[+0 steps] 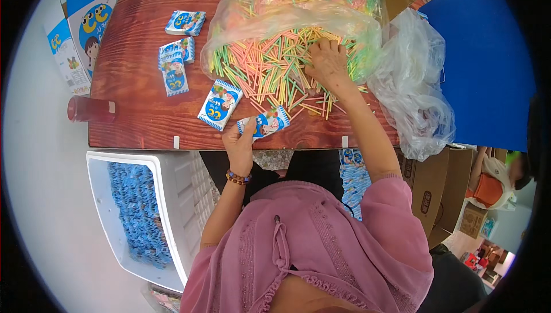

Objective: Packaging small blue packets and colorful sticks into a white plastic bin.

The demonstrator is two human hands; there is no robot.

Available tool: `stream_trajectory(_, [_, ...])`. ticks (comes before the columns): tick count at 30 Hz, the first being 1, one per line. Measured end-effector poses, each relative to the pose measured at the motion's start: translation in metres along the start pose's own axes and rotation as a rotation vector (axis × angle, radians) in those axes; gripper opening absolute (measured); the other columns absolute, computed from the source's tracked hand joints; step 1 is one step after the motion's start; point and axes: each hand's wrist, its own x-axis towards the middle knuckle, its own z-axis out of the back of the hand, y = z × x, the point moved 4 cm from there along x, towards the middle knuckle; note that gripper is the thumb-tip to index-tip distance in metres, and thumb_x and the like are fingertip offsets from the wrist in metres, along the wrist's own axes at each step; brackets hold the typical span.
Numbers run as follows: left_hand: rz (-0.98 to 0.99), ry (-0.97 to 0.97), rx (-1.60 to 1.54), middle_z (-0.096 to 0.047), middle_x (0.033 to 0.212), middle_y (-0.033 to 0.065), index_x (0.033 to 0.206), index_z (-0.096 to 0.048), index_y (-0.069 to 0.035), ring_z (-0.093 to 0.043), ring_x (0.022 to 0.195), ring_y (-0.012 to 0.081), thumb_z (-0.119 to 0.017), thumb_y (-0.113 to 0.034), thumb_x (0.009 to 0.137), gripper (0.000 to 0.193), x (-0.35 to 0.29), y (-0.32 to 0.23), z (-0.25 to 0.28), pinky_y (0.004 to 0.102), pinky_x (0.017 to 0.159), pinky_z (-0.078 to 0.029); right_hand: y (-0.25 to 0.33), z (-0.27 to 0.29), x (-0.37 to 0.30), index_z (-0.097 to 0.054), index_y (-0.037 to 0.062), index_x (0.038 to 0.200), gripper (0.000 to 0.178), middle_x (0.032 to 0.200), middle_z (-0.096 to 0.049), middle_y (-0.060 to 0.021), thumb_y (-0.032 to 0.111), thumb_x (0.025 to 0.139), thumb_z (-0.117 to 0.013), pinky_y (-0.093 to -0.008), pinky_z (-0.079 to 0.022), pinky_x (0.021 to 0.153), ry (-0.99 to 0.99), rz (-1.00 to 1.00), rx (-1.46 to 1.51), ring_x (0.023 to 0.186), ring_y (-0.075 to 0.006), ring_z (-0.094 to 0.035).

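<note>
Head view showed left hand (240, 144) pinching a small blue packet (265, 123) at worktop (138, 112) edge, right hand (328, 63) w/ fingers spread on the coloured sticks (270, 72) by the plastic bag (287, 20); risk: sticks near the edge could roll off if swept carelessly.

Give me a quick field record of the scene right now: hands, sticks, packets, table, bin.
left hand: holds a small blue packet at the table's near edge
right hand: palm down on the sticks
sticks: coloured, spilling from a clear bag
loose packets: several lie on the table, left of the sticks
table: red-brown wood
bin: white, below the table on the left, filled with blue packets
</note>
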Motion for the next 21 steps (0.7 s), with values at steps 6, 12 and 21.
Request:
stream_trajectory(6, [-0.022, 0.042, 0.051, -0.068, 0.086, 0.0022, 0.094, -0.069, 0.005, -0.06, 0.072, 0.0047, -0.061, -0.009, 0.092, 0.016, -0.001, -0.001, -0.002, 0.0211, 0.065, -0.049, 0.0, -0.021, -0.002, -0.062, 0.0035, 0.092, 0.026, 0.097, -0.055, -0.0115, 0.017, 0.07, -0.063, -0.043, -0.036, 0.084, -0.162, 0.083, -0.087, 0.094, -0.0291, -0.051])
stream_trajectory(12, [-0.014, 0.042, 0.043, -0.068, 0.087, 0.0024, 0.096, -0.068, 0.005, -0.06, 0.074, 0.0048, -0.061, -0.009, 0.092, 0.016, -0.002, -0.002, -0.002, 0.0211, 0.066, -0.049, -0.003, -0.021, -0.004, -0.061, 0.0044, 0.09, 0.016, 0.092, -0.057, -0.0131, 0.015, 0.078, -0.056, -0.0432, -0.035, 0.085, -0.17, 0.129, -0.051, 0.094, -0.0285, -0.052])
stream_trajectory(21, [-0.014, 0.034, 0.045, -0.068, 0.086, 0.0026, 0.095, -0.068, 0.005, -0.06, 0.074, 0.0048, -0.06, -0.008, 0.092, 0.016, -0.001, -0.001, -0.002, 0.0207, 0.066, -0.048, -0.026, -0.024, 0.006, -0.053, -0.0006, 0.112, 0.024, 0.095, -0.065, -0.0135, 0.014, 0.094, -0.052, -0.0365, -0.045, 0.082, 0.072, -0.26, 0.966, 0.088, -0.0237, -0.061])
